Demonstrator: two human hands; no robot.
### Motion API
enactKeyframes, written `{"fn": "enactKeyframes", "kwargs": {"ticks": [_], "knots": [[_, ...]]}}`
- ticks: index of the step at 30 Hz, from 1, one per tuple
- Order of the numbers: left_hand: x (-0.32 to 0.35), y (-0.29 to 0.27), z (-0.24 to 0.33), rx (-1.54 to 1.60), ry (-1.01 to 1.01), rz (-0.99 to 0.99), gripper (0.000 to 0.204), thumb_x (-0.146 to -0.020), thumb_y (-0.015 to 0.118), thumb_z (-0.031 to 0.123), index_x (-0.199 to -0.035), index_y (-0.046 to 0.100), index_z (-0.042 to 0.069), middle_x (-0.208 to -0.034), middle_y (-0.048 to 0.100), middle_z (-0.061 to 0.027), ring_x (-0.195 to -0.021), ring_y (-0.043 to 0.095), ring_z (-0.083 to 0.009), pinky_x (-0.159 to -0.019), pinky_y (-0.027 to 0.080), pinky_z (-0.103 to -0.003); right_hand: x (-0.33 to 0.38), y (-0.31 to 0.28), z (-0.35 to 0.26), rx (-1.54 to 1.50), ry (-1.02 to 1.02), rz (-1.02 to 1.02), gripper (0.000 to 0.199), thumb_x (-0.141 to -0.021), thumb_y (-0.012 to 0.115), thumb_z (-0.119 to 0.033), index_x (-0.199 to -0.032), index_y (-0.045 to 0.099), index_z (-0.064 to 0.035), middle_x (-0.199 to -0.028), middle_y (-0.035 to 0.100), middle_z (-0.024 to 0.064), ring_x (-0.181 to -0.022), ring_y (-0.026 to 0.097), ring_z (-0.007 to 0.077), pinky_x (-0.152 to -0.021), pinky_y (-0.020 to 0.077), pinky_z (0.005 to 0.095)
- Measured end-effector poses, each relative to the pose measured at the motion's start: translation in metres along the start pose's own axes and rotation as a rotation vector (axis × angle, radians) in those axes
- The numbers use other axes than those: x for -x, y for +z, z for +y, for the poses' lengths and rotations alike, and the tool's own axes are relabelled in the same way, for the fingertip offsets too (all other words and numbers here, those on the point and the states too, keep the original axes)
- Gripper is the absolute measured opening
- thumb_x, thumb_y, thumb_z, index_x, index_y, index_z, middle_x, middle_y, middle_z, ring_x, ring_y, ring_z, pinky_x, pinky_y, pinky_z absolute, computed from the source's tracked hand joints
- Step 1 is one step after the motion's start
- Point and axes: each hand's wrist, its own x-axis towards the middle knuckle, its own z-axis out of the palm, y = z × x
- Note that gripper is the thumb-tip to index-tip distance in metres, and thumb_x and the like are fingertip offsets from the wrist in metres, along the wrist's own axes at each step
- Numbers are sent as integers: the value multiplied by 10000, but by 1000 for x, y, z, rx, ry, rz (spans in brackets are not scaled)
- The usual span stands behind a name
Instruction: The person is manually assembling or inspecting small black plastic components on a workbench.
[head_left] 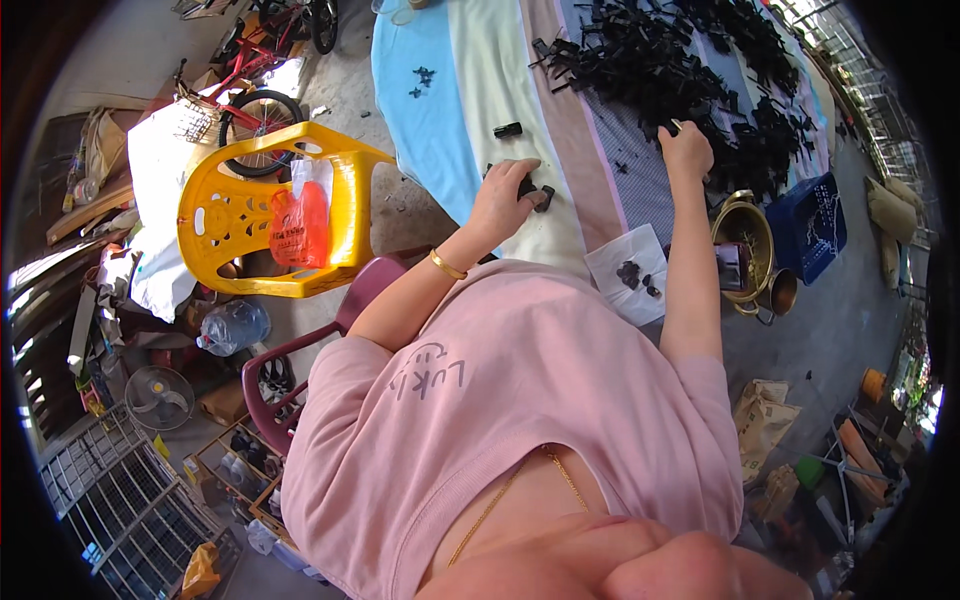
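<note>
My left hand (498, 208) rests over the pale stripe of the striped cloth (470, 70), its thumb and fingers closed around a small black plastic piece (527, 187). Touching or just beside the thumb is another black piece (545, 199). A separate black block (508, 130) lies beyond the fingertips. My right hand (688, 153) is at the near edge of a large heap of black plastic parts (650, 75). Its fingers are pinched together at a small light-coloured tip; what they hold is too small to make out.
Several dark bits lie on a white sheet (605, 266) between my arms. A brass-coloured pot (762, 240) and a blue basket (826, 215) stand on the right. Leftward are a yellow plastic chair (345, 225) with a red bag (312, 235) and a maroon chair (350, 300).
</note>
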Motion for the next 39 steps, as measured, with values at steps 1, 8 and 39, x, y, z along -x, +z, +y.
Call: {"fn": "enactKeyframes", "kwargs": {"ticks": [1,8,39], "knots": [[-3,-5,1,108,-104,-92,461,-733,649,135,-1153,485,36,-1013,577,-134,-934,558,-278,-800,447,-325,0,3,3,-25,17,-7,338,-694,672,-345,-828,621,-39,-793,638,146,-747,622,310,-646,490,397],[-23,-9,-13,1244,-571,-186,437,-875,529,249,-1189,433,-41,-1111,523,-131,-1001,548,-209,-883,438,-300,65,-56,-46,-839,-398,-293,259,-688,704,-88,-919,619,-8,-639,523,14,-530,445,75,-494,365,198],[-1,-56,44,1123,-374,-229,223,-807,587,26,-1003,481,6,-908,587,-53,-829,582,-115,-752,474,-240,137,-95,-91,-1244,-277,-651,152,-872,509,-124,-901,595,-2,-636,502,-43,-532,378,2,-462,289,155]]}}
